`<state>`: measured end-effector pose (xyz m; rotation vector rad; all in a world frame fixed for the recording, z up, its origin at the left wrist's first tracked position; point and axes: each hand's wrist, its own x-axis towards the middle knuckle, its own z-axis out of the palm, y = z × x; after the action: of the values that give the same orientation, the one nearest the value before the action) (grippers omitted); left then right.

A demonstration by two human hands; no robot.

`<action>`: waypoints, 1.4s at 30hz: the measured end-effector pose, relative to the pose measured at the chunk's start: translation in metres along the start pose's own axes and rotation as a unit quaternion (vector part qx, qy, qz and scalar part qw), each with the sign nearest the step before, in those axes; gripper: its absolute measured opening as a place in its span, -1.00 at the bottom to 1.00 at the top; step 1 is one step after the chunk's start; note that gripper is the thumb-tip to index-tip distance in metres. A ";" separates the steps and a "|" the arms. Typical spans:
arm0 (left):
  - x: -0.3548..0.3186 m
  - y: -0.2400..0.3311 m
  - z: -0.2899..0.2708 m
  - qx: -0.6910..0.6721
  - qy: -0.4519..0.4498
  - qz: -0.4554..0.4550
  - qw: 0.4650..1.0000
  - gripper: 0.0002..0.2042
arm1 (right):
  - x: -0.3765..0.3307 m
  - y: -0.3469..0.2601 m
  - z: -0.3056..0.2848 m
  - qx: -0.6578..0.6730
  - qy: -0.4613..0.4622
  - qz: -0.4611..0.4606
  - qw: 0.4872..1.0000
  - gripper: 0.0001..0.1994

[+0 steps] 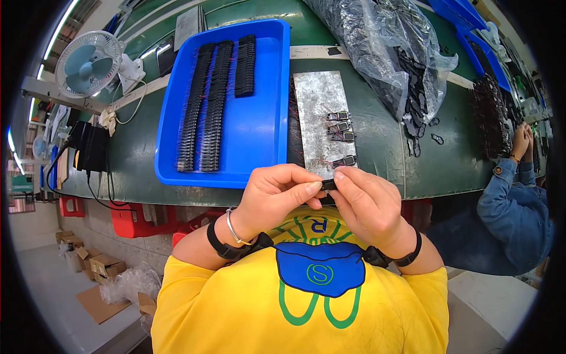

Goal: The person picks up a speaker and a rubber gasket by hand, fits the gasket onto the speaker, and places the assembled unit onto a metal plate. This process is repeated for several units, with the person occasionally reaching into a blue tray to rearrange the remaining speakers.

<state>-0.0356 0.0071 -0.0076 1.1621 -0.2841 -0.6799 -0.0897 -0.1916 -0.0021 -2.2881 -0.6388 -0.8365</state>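
A small black plastic part point(328, 184) is pinched at the table's front edge between my left hand point(274, 192) and my right hand point(371, 203). Fingertips of both hands close on it from either side and hide much of its shape. Just beyond them lies a scuffed grey metal plate point(318, 97). Several small black components with thin red wires point(340, 127) rest along its right side, one of them point(345, 161) close to my right fingers. To the left, a blue tray point(253, 141) holds three rows of packed black parts point(213, 106).
A clear plastic bag point(377, 41) spills black frame pieces point(415, 112) at the back right. A white fan point(88, 65) and black power adapter point(91, 146) stand left. Another person's denim sleeve point(501, 194) is at the right, by a heap of dark wired parts point(492, 121).
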 end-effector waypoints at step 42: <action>0.006 -0.011 -0.011 0.294 -0.058 0.278 0.912 -0.85 | -0.004 0.022 0.003 0.260 -0.036 0.030 0.964 -0.80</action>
<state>-0.0287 0.0087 -0.0225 1.5179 -0.9318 -0.1472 -0.0778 -0.2059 -0.0155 -1.8518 -0.7203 -0.4826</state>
